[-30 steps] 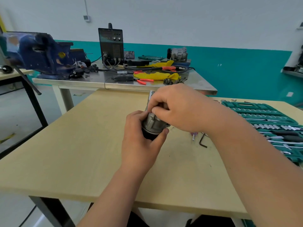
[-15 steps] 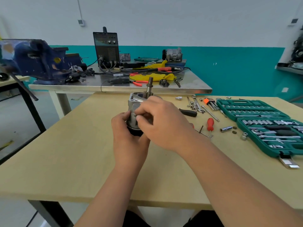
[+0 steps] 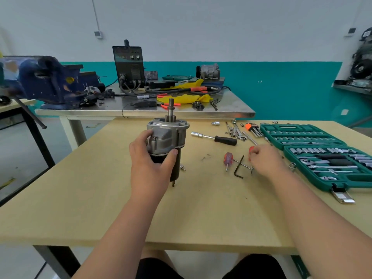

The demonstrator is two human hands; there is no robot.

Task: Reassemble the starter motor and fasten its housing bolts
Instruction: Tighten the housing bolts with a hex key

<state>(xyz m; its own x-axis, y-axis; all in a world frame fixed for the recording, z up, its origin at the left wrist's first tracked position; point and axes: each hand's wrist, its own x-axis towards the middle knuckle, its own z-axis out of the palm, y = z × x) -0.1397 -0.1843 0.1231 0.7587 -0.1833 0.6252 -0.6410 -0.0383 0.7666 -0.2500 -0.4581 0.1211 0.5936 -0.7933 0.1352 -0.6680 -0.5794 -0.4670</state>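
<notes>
On the surface (image 3: 84,198), the left hand (image 3: 150,164) grips the upright motor (image 3: 168,141); the right hand (image 3: 263,161) closes its grip on a red-handled screwdriver (image 3: 251,150).

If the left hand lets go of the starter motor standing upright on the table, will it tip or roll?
The starter motor stands tall on a narrow end with its heavy-looking metal housing on top, so it may tip. Its round body would then probably roll. The left hand steadies it now.

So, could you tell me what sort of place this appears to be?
Most likely a mechanical or auto repair workshop: a blue bench vise and a welding machine sit on the steel table, and an open socket set lies beside the starter motor.
</notes>
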